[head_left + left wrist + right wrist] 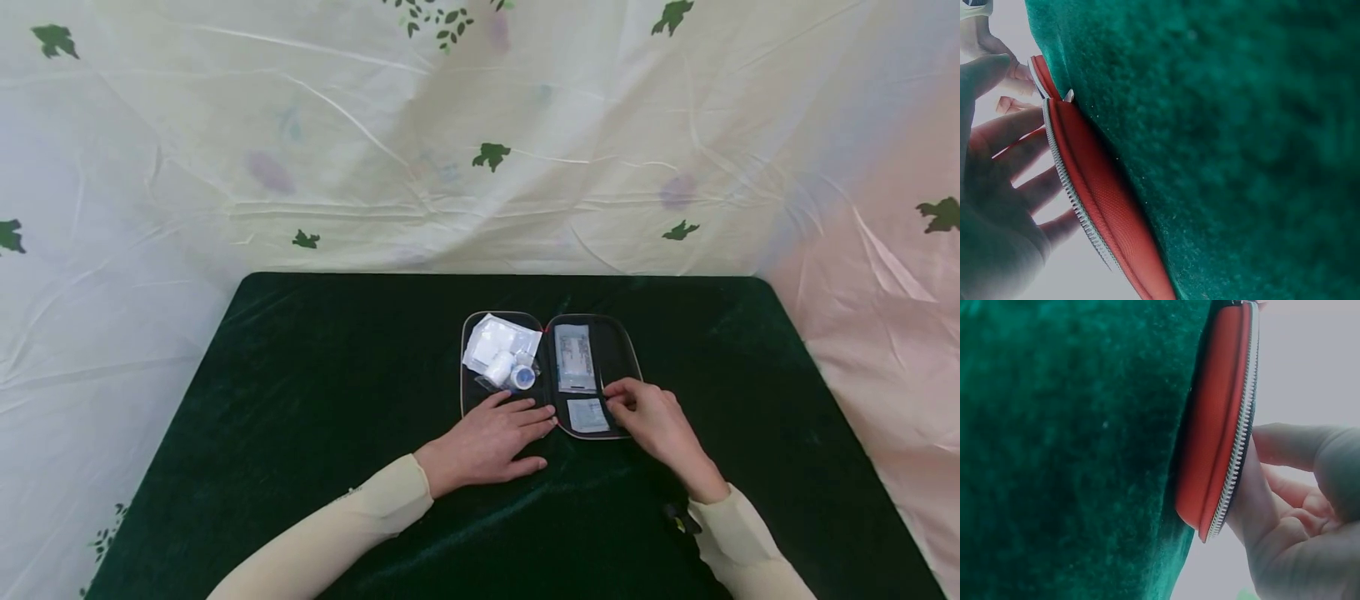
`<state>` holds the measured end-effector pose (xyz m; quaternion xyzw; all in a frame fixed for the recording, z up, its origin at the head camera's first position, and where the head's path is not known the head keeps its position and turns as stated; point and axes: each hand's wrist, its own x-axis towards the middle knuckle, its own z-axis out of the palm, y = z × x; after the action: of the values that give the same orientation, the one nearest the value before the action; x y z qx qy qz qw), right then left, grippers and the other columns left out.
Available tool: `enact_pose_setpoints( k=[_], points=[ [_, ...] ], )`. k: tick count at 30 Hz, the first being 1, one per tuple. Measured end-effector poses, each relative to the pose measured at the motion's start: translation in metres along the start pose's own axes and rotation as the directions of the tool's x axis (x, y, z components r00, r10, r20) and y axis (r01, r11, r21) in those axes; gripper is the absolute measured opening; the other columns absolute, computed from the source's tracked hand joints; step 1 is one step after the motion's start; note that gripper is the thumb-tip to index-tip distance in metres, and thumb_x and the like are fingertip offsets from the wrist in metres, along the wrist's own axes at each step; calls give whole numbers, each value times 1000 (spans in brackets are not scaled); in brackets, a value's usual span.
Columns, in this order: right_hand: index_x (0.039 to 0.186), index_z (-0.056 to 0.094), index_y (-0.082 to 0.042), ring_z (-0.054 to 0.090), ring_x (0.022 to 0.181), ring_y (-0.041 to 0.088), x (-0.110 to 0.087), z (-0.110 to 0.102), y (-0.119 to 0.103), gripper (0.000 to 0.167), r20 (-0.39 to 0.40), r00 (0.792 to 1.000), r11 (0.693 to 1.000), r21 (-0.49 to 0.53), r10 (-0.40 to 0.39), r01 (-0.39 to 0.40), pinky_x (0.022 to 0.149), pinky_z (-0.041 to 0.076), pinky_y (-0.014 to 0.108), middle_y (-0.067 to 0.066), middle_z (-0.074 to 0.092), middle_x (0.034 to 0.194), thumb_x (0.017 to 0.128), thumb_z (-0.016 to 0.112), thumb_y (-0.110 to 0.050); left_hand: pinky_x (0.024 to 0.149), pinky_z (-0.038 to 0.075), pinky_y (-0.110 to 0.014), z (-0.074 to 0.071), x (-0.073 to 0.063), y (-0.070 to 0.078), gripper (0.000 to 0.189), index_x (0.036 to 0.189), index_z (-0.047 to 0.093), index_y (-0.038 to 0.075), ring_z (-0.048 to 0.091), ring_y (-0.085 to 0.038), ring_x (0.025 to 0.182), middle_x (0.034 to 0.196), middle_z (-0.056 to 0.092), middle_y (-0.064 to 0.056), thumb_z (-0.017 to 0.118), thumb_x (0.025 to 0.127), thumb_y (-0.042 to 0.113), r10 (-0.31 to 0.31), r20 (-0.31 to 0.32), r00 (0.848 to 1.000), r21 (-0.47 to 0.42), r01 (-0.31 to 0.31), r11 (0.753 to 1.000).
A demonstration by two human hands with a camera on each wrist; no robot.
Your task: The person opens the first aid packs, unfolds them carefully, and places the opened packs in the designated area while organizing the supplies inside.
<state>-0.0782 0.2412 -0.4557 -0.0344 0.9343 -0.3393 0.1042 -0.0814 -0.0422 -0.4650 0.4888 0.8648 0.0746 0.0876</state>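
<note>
An open zippered case, red outside and black inside, lies flat on the table. My left hand has its fingers spread, with fingertips at the near edge of the case's left half. In the left wrist view those fingers reach over the zipper rim of the red shell. My right hand is bent over the right half, its thumb and forefinger close together beside the packets there. In the right wrist view the fingertips are hidden behind the zipper rim; I cannot tell whether they pinch something.
White flat packets and small white rolls fill the left half. A long clear packet and a smaller packet lie in the right half. Dark green velvet covers the table; a patterned curtain hangs behind.
</note>
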Motion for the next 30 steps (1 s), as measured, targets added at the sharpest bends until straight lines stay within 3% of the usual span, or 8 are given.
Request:
enact_pose_setpoints(
  k=[7, 14, 20, 25, 30],
  points=[
    [122, 67, -1, 64, 82, 18, 1, 0, 2, 23, 21, 1000, 1000, 23, -1, 0, 68, 52, 33, 15, 70, 107, 101, 63, -8, 122, 30, -51, 1, 0, -1, 59, 156, 48, 21, 39, -22, 149, 163, 40, 2, 45, 107, 55, -4, 6, 1000, -10, 4, 1000],
    [129, 64, -2, 59, 71, 18, -2, -4, 1, 30, 45, 999, 999, 42, 20, -22, 60, 48, 31, 16, 68, 109, 103, 59, -16, 122, 30, -51, 0, -1, -1, 60, 156, 48, 21, 38, -22, 150, 164, 40, 1, 46, 107, 56, 0, 11, 1000, -14, 0, 1000],
    [127, 66, -4, 59, 73, 17, -6, -9, -7, 29, -52, 999, 1000, -13, -14, 13, 59, 46, 30, 14, 69, 106, 104, 60, -21, 123, 27, -50, -2, -3, -6, 58, 155, 48, 21, 34, -22, 152, 164, 39, 0, 47, 107, 53, 22, 6, 1000, -28, -22, 999],
    [126, 68, -7, 61, 82, 19, -5, -7, -17, 28, -129, 989, 998, -26, -66, 63, 70, 50, 35, 12, 71, 107, 106, 60, -25, 124, 25, -49, -5, -8, -11, 51, 151, 54, 20, 35, -20, 151, 160, 45, -1, 49, 108, 47, 53, -81, 995, -23, -55, 998],
    [125, 69, -8, 63, 90, 22, -1, 2, -24, 26, -178, 975, 991, 5, -134, 137, 80, 53, 41, 11, 71, 110, 106, 60, -23, 124, 27, -48, -9, -16, -15, 44, 145, 61, 18, 43, -19, 147, 152, 55, 0, 53, 108, 40, 45, -213, 976, -11, -49, 999]
  ],
)
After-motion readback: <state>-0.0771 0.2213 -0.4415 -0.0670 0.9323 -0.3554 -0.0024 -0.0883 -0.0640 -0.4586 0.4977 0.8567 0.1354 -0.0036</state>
